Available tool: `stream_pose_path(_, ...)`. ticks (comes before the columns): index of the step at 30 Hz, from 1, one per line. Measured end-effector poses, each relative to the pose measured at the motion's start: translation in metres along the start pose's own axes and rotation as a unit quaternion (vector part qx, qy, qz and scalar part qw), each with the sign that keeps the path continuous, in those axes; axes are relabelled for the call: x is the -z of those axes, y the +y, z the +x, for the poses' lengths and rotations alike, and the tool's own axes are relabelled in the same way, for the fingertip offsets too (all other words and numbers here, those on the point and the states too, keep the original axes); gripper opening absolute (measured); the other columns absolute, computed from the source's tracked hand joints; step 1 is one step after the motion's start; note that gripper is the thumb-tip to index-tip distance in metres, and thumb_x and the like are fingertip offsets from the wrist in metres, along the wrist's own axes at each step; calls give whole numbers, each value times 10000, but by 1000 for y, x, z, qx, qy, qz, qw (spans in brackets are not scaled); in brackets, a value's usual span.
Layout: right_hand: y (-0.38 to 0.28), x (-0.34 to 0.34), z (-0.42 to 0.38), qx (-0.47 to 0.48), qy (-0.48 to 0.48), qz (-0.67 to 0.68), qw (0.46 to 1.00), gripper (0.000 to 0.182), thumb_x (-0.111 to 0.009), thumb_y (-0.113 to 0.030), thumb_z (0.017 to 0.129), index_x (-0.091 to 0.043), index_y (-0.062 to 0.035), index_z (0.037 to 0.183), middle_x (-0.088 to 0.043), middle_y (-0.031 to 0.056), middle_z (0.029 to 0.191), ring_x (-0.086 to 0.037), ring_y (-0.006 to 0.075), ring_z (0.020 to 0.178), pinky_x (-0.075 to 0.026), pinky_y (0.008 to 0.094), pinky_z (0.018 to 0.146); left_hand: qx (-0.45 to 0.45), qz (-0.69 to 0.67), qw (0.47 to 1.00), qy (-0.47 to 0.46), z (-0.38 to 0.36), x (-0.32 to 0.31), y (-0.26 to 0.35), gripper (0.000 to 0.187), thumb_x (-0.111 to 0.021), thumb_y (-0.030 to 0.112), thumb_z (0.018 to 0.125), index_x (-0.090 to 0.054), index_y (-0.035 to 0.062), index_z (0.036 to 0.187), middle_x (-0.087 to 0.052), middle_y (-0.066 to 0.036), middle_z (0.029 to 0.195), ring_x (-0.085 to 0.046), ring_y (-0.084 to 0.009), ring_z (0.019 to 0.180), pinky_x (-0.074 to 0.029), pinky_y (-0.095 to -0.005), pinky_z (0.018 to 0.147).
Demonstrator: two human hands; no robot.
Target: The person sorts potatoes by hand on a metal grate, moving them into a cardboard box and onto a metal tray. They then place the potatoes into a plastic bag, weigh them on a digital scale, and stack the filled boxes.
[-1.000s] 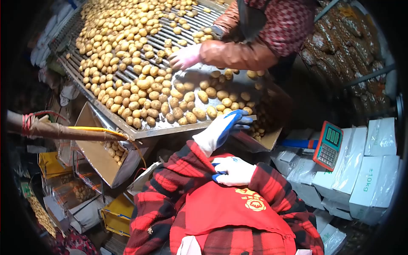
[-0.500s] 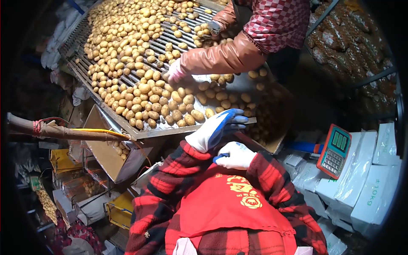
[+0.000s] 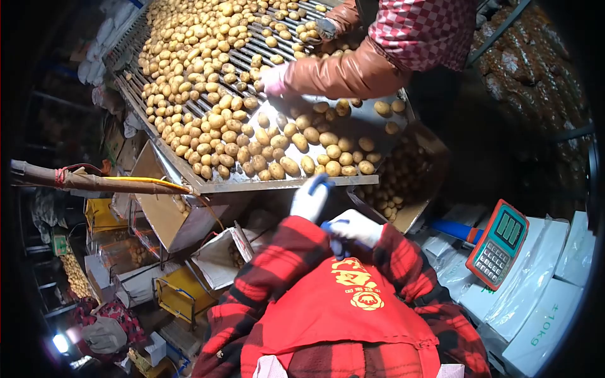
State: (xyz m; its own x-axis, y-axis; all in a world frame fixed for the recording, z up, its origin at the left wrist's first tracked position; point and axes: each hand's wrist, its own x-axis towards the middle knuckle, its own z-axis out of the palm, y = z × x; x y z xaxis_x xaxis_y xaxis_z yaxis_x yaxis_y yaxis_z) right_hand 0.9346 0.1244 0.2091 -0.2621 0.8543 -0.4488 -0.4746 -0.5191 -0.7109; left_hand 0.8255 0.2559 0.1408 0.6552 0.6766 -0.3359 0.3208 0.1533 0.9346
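My left hand (image 3: 309, 198), in a white glove with blue fingertips, is raised just in front of the near edge of the sorting table (image 3: 283, 184). Motion blur smears its fingers. Close beside it and lower, my right hand (image 3: 357, 228) is held before the red apron (image 3: 353, 309) in a matching glove. Its blue fingers are loosely bent and apart, with nothing seen in them. Potatoes (image 3: 289, 166) lie on the metal plate and bars of the table, nearest to my left hand.
Across the table a co-worker's pink-gloved hand (image 3: 274, 80) reaches among the potatoes. A cardboard box (image 3: 416, 211) of potatoes stands below the right corner. White cartons (image 3: 535, 252) and a scale display (image 3: 498, 244) are at right; a wooden pole (image 3: 94, 181) juts in from the left.
My left hand has drawn its outstretched fingers in and moved slightly. My right hand has loosened from a fist, showing blue fingers. The co-worker's pink-gloved hand has shifted up and right.
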Motion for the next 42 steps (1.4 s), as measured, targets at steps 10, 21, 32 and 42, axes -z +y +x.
stream_pose_path(10, 41, 55, -15, 213, 407, -341, 820, 190, -659, -95, 818, -718, -71, 997, -688, 102, 967, -670, 232, 879, -539, 350, 757, -41, -163, 985, 49, -78, 128, 62, 529, -481, 345, 989, -450, 35, 1416, -515, -147, 1392, -481, -283, 1309, -353, -433, 1124)
stream_pose_path(21, -29, 97, 113, 51, 499, -615, 609, 440, -665, -269, 813, -623, -139, 1231, -603, 80, 1267, -520, 285, 1184, -264, 526, 1118, -209, 282, 933, -78, -7, 103, -16, 364, -517, 25, 854, -642, 37, 1196, -652, -140, 1208, -639, -320, 1077, -486, -383, 964)
stream_pose_path(32, -28, 76, 170, -64, 207, -904, 367, 257, -499, -186, 905, -636, -127, 1114, -626, 103, 1079, -474, 347, 1280, -173, 561, 1191, 278, -236, 916, -168, 37, 143, 0, 439, -456, 278, 1042, -467, -7, 1376, -663, -200, 1171, -678, -186, 648, -485, -241, 511)
stream_pose_path(42, -56, 53, 174, 137, 422, -704, 554, 405, -743, -211, 720, -629, -124, 1099, -629, 68, 997, -561, 275, 1038, -248, 564, 1142, 351, -439, 814, -145, 58, 139, -2, 460, -454, 349, 1035, -422, 79, 1406, -577, -111, 1310, -603, -257, 1143, -527, -386, 939)
